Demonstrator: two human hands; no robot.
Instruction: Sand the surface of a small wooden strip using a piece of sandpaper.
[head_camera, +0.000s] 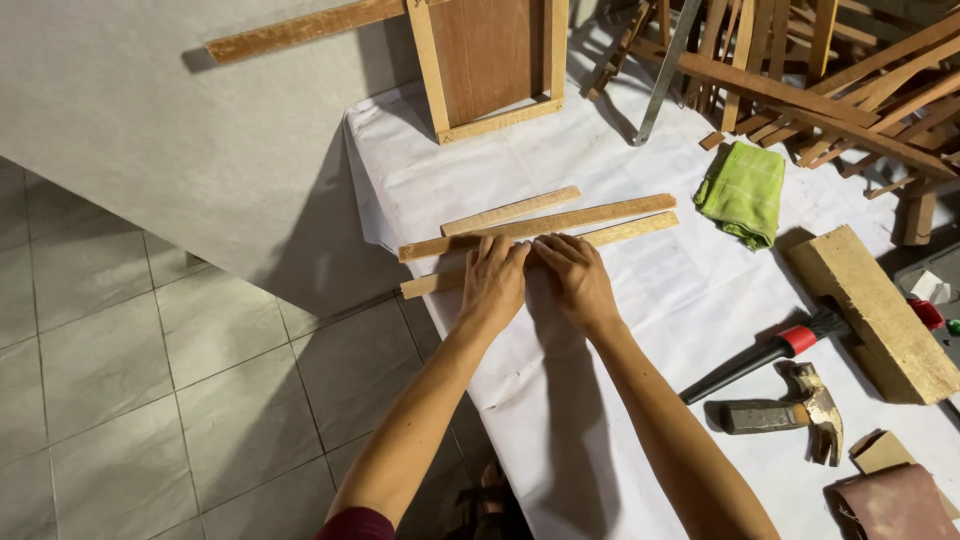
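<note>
Wooden slats (540, 225) lie crosswise near the bench's far-left edge, left hand (493, 283) and right hand (577, 280) pressed flat, side by side, on the nearest.

**Both hands pressing on wooden slats**

I'm pressing my left hand (493, 282) and right hand (577, 277) flat, side by side, on the nearest slat (640, 229). A longer middle slat (540, 225) and a short far slat (512, 210) are lying just beyond, all on the white-covered table (640, 330). Green cloth (743, 190), thick wood block (870, 310), red-collared brush (765, 357) and claw hammer (790, 410) are sitting to my right.
</note>
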